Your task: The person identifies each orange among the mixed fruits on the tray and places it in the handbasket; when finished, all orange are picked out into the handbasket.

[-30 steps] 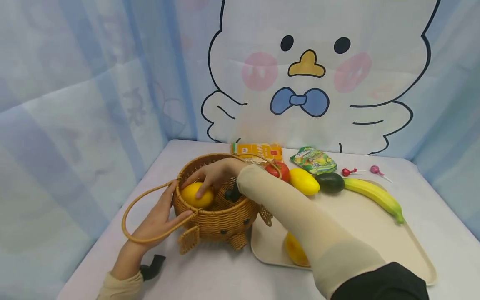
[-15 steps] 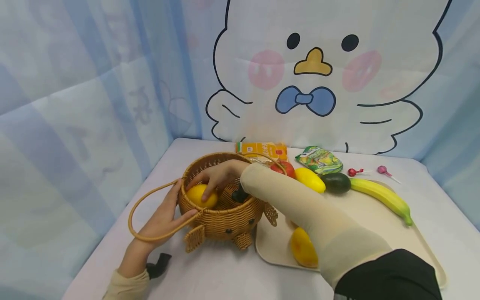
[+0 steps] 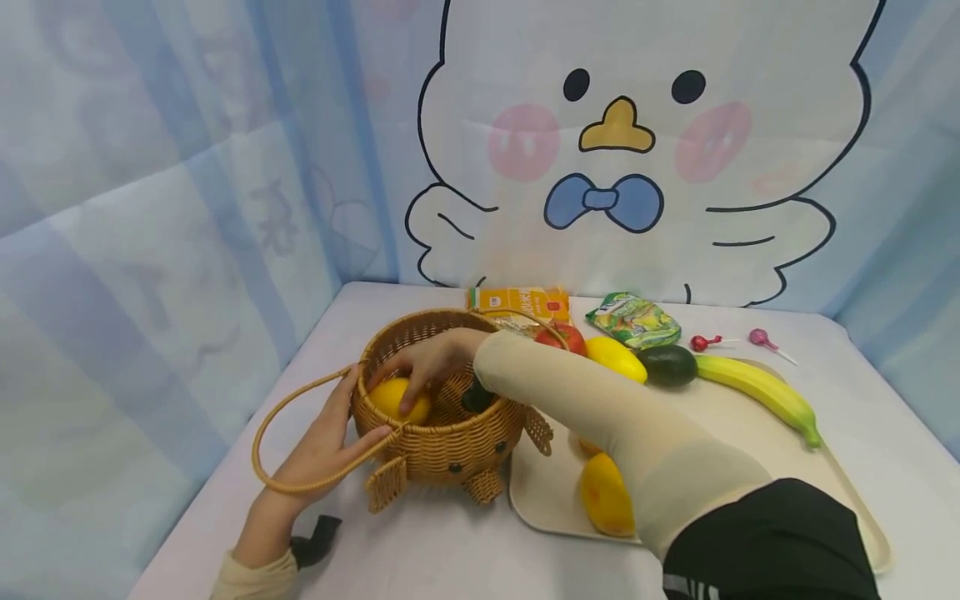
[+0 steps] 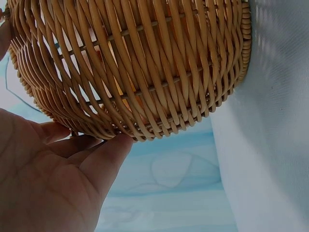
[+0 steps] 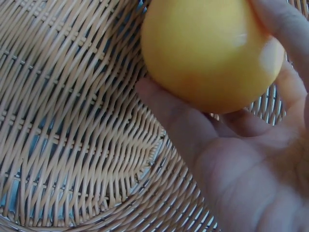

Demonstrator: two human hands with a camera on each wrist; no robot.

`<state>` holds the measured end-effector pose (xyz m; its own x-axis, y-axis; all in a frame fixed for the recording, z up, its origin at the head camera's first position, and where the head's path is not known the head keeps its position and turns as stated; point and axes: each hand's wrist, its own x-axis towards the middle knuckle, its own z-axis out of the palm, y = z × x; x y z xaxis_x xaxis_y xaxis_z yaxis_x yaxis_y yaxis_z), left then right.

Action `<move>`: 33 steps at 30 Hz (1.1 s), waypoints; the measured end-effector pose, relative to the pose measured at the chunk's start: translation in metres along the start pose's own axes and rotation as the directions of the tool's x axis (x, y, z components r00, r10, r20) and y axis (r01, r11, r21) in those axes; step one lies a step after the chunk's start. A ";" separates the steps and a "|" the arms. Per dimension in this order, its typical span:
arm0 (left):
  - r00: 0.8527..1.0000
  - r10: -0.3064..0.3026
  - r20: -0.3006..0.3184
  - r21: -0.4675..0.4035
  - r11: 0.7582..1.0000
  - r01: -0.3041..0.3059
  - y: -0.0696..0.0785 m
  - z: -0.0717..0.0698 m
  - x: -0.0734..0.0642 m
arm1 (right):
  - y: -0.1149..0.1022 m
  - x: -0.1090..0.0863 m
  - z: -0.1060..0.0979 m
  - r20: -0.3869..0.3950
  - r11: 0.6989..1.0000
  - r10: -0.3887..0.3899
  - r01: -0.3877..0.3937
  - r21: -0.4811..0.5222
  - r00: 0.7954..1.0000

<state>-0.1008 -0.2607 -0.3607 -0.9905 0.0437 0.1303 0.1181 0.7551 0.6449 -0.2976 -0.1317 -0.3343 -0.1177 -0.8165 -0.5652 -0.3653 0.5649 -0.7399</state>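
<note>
A brown wicker basket (image 3: 442, 450) with an animal face and two loop handles stands at the left of the table. My left hand (image 3: 318, 446) holds its left side, thumb near the front rim and fingers along the outer wall; one handle loops over the wrist. The left wrist view shows those fingers against the woven wall (image 4: 145, 72). Inside the basket my right hand (image 3: 427, 362) grips a smooth, rounded yellow-orange fruit (image 3: 397, 400). In the right wrist view fingers and thumb lie around this fruit (image 5: 207, 53), close to the woven inside. Its exact kind is unclear.
Right of the basket lies a beige tray (image 3: 720, 433), partly under my right arm. A yellow fruit (image 3: 606, 496), a banana (image 3: 757, 392), a dark green fruit (image 3: 667, 367), a lemon (image 3: 615, 358) and a tomato (image 3: 562, 337) are there. Snack packets (image 3: 633, 321) and lollipops (image 3: 761, 337) lie behind.
The head view shifts slightly. Within the basket the right hand and the fruit sit a little lower; the left hand stays on the basket's side.
</note>
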 end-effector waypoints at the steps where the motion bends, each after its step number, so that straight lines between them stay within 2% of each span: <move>1: 1.000 -0.003 0.000 -0.002 1.000 0.003 0.000 0.000 0.000 | 0.001 0.001 0.000 0.001 1.000 0.001 -0.001 -0.006 1.000; 7: 1.000 -0.023 0.006 0.006 1.000 0.023 0.000 0.002 -0.004 | 0.004 0.004 0.004 0.032 1.000 0.021 -0.021 -0.012 0.999; 12: 1.000 -0.013 0.006 0.004 1.000 0.013 0.000 0.004 -0.005 | 0.006 0.002 0.006 0.059 0.999 0.039 -0.040 0.015 0.998; 21: 1.000 0.003 0.003 0.012 1.000 -0.003 0.003 0.003 -0.003 | 0.004 -0.006 0.003 0.054 0.996 0.082 -0.079 -0.044 0.995; 26: 1.000 0.005 0.002 0.012 1.000 -0.005 0.004 0.002 -0.001 | 0.002 -0.009 0.001 0.047 0.994 0.105 -0.104 -0.013 0.993; 33: 1.000 -0.001 0.002 0.014 1.000 0.001 0.001 0.004 -0.002 | 0.003 -0.008 -0.001 0.050 0.996 0.050 -0.046 -0.082 0.997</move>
<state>-0.0986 -0.2576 -0.3633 -0.9907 0.0441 0.1285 0.1163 0.7645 0.6341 -0.2982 -0.1235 -0.3315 -0.0895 -0.7800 -0.6193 -0.4336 0.5903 -0.6808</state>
